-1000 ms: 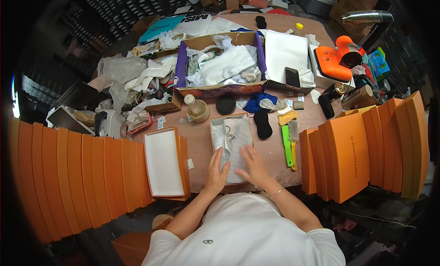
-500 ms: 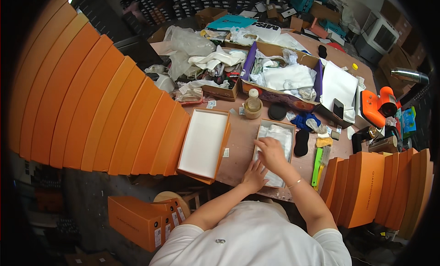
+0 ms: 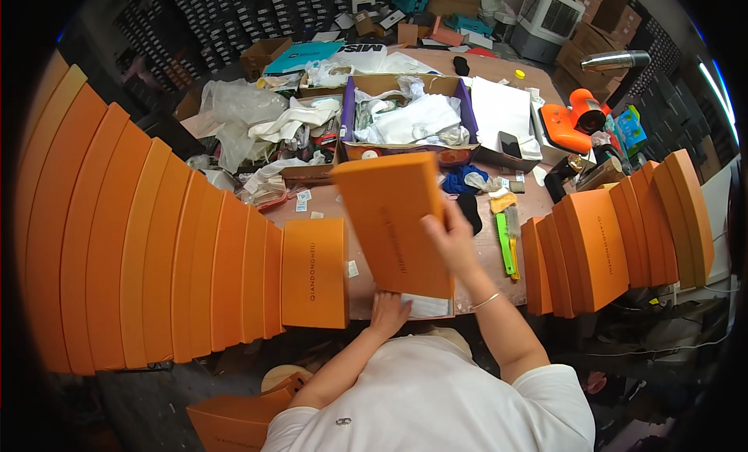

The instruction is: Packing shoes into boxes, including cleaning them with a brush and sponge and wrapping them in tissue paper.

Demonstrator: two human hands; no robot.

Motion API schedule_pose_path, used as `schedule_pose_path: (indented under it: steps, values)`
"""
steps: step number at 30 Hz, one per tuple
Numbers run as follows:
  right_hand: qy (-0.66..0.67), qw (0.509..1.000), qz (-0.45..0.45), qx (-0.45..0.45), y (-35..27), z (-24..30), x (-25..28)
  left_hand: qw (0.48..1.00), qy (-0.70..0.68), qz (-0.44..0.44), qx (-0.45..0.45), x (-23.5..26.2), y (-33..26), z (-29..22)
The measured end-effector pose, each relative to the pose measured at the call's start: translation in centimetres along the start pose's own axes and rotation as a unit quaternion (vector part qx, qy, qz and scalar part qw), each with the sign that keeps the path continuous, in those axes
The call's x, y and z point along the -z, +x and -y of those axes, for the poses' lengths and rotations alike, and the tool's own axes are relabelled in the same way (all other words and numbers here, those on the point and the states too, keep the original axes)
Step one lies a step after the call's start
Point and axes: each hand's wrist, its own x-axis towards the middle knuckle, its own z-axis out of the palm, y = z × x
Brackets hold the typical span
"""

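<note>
Tilted upright above the bench, an orange shoe box lid [image 3: 389, 226] is gripped along its right edge by my right hand [image 3: 452, 238], thumb on the outer face. Beneath it, an open shoe box [image 3: 444, 315] shows only its near end, with white tissue-like wrapping [image 3: 427, 305] inside. The lid hides the rest. My left hand [image 3: 388, 316] lies at that box's near left corner, by the lid's lower edge, fingers stretched forward. To the left, another orange shoe box [image 3: 315, 274] stands with its lettered face up.
Tall rows of orange boxes [image 3: 156, 249] flank the left side, with more boxes [image 3: 588, 249] to the right. Brushes [image 3: 506, 241], a blue cloth [image 3: 464, 179] and a phone [image 3: 509, 145] lie on the bench. Behind is a purple-edged carton [image 3: 349, 113] of white paper.
My right hand has left the wrapping and now holds the lid, taken from the left, over the open box. My left hand has drawn back to the near corner. The view has shifted.
</note>
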Motion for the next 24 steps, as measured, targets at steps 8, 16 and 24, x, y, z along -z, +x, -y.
schedule_pose_path:
  steps: [8, 16, 24]
  values:
    - [-0.074, 0.958, -0.079, -0.266, -4.7, -20.3, 9.2, 0.835, -0.464, -0.123, 0.269, -0.5, 2.1, 2.2]
    - [-0.127, 0.958, -0.094, -0.239, -6.9, -18.6, 3.4, 0.885, -0.392, 0.016, 0.252, -0.3, 4.1, 6.4]
    - [0.012, 0.976, 0.034, -0.216, -13.5, -18.0, 4.0, 0.689, -0.651, 0.07, 0.312, -0.1, 2.3, 4.5]
